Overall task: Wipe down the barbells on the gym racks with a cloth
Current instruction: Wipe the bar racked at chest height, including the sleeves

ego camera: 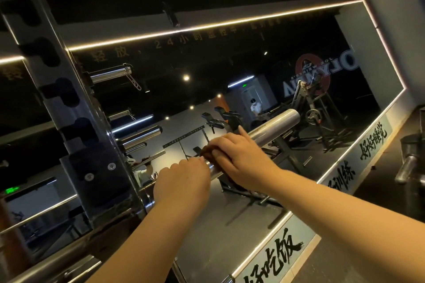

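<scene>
A chrome barbell sleeve (273, 123) juts from the rack toward the right, in front of a wall mirror. My left hand (184, 182) is closed around the sleeve close to the rack collar (147, 197). My right hand (236, 156) lies over the sleeve a little further out, pressing a dark cloth (206, 153) against the metal. Only a small edge of the cloth shows under the fingers. The two hands nearly touch.
The steel rack upright (76, 126) with hook slots stands at the left. Other bar ends (110, 74) (140, 133) stick out above. A mirror (230, 76) with lit edges reflects gym machines and a person. Another weight peg (408, 169) is at the right edge.
</scene>
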Motion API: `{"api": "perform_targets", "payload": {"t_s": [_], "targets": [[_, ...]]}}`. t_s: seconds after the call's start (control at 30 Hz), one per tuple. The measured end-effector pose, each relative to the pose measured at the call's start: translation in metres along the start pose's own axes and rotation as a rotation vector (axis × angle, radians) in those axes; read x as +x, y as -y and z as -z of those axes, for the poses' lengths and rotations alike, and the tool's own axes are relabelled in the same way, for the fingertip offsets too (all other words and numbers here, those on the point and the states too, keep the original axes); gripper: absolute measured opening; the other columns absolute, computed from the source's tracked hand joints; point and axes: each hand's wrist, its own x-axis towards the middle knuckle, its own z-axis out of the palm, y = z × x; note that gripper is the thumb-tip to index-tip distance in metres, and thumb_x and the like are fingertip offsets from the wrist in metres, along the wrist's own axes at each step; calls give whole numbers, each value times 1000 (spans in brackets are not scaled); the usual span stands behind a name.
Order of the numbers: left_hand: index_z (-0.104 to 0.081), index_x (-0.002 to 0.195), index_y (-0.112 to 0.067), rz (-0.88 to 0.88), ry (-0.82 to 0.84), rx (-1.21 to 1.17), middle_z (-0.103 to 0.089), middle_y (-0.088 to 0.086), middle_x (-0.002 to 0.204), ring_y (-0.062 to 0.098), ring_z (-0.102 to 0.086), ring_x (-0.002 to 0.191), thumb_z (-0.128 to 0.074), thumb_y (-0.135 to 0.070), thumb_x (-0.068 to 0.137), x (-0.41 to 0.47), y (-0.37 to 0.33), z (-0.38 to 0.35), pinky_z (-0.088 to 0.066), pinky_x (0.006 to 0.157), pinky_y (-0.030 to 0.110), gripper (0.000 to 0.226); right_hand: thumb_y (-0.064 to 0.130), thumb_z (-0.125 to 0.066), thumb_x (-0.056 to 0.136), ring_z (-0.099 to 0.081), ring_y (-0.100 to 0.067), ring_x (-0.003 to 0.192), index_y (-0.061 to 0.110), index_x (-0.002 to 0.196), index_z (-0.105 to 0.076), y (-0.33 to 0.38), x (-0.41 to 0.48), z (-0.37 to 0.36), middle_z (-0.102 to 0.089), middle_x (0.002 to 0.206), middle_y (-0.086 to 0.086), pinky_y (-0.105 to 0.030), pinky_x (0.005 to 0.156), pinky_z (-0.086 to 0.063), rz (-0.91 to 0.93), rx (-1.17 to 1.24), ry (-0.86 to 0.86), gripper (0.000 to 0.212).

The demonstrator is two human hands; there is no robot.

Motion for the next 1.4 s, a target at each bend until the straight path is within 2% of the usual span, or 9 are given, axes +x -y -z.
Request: {"api": "perform_targets", "payload": {"t_s": [0.1,0.23,0.47,0.6,0.7,0.87,0.97,1.2,1.4], "targets": [[-46,128,-19,-3,-5,-34,-45,-2,91,14,-51,76,-48,-25,104,1,0,-2,-46,71,29,25,44,-32,109,-57,-3,117,34,123,-57,-30,8,19,-64,113,17,-48,126,8,-145,-37,21,30],[-47,124,-17,-4,-15,-24,-40,-4,80,11,-47,69,-45,-22,105,2,0,-1,-42,65,27,20,35,-32,110,-59,-14,113,27,109,-59,-58,20,32,-64,106,10,-59,125,-1,-419,-88,-87,28],[-47,128,-16,22,19,-42,-47,-1,87,14,-55,75,-46,-23,106,15,-10,-3,-48,68,27,23,32,-38,111,-41,-9,129,20,140,-53,-16,-7,14,-50,139,4,-19,111,-28,-61,58,15,35],[-49,121,-14,-8,-6,-16,-41,-3,73,14,-55,70,-39,-22,107,23,-14,-1,-44,62,27,19,33,-35,111,-49,-8,130,24,132,-56,-54,0,29,-60,131,8,-38,128,-7,-140,-105,10,31],[-51,120,-13,-14,1,-4,-38,-3,71,15,-53,69,-40,-19,107,25,-16,-1,-42,61,28,18,33,-33,110,-56,-15,112,25,114,-60,-75,10,33,-62,113,7,-55,122,-25,-372,-135,-106,28],[-48,126,-13,-4,13,8,-47,0,80,15,-54,70,-43,-22,106,28,-20,-4,-43,60,27,22,32,-41,109,-46,-8,110,25,121,-58,-33,-3,11,-55,116,9,-31,102,-43,-247,41,-125,22],[-47,127,-14,-7,10,3,-44,-1,76,14,-54,70,-44,-22,106,31,-20,-4,-44,62,27,22,34,-40,110,-45,-5,123,26,137,-52,-33,-14,17,-55,132,10,-28,116,-33,-48,-13,-38,31],[-47,119,-13,-28,-14,41,-41,-1,71,13,-51,62,-40,-18,108,28,-24,-2,-43,56,27,14,26,-38,108,-55,-22,108,18,113,-61,-77,10,46,-61,109,0,-52,109,-36,-480,-124,-154,25],[-49,126,-13,-19,-25,24,-56,2,87,16,-63,75,-41,-24,108,25,-22,-4,-59,74,31,23,32,-39,109,-47,-9,123,25,133,-56,-29,-10,13,-57,129,9,-24,116,-18,-87,16,-30,31]]}}
